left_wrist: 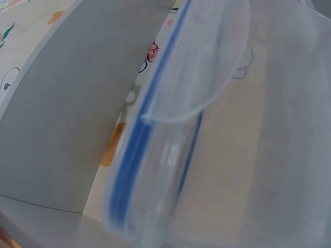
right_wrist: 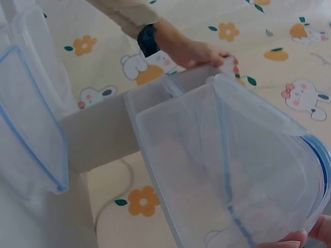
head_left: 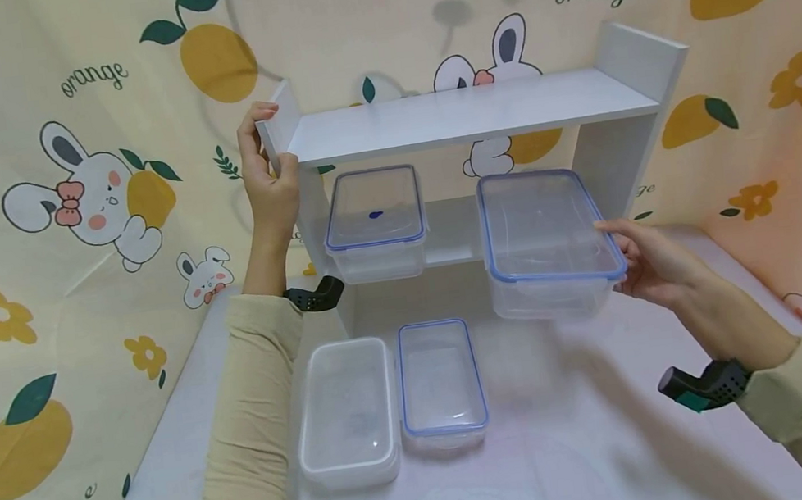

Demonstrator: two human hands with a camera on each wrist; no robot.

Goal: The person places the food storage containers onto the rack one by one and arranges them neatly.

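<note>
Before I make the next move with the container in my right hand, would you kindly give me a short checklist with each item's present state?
1. Left hand's grip steadying the shelf: ok, it holds the shelf's left side near the top.
2. Right hand's grip on the large container: ok, it holds the right edge.
3. Large container fully inside the shelf: not ok, it juts out in front.
4. Large container's underside resting on the lower board: cannot tell.
5. Gap to the left shelf container: ok, a space shows between the two.
6. White-lidded container and small blue-rimmed container standing on the tabletop: ok.
</note>
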